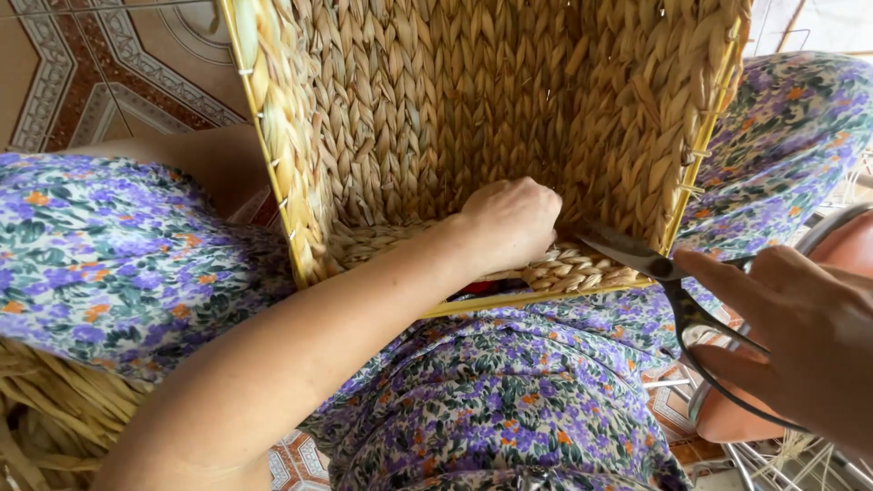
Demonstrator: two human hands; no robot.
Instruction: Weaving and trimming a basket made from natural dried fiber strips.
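Straw-coloured plaited fibre makes up the big woven basket (473,118), which lies tipped on the person's lap with its open mouth facing the camera and a thin yellow wire frame (273,173) running along its rim. Purple floral fabric (509,391) covers both knees under it, and patterned floor tiles (109,64) show at the upper left. Loose dried strands (45,409) lie heaped at the lower left.

Reaching inside the basket, the left hand (511,221) has its grip curled tight, fingers pressed against the braided weave at the lower inner wall; what it pinches there cannot be made out. The right hand (800,336) holds dark scissors (668,282) just outside the lower right rim, fingers through the loops, blades nearly together and pointing toward the left hand's knuckles.
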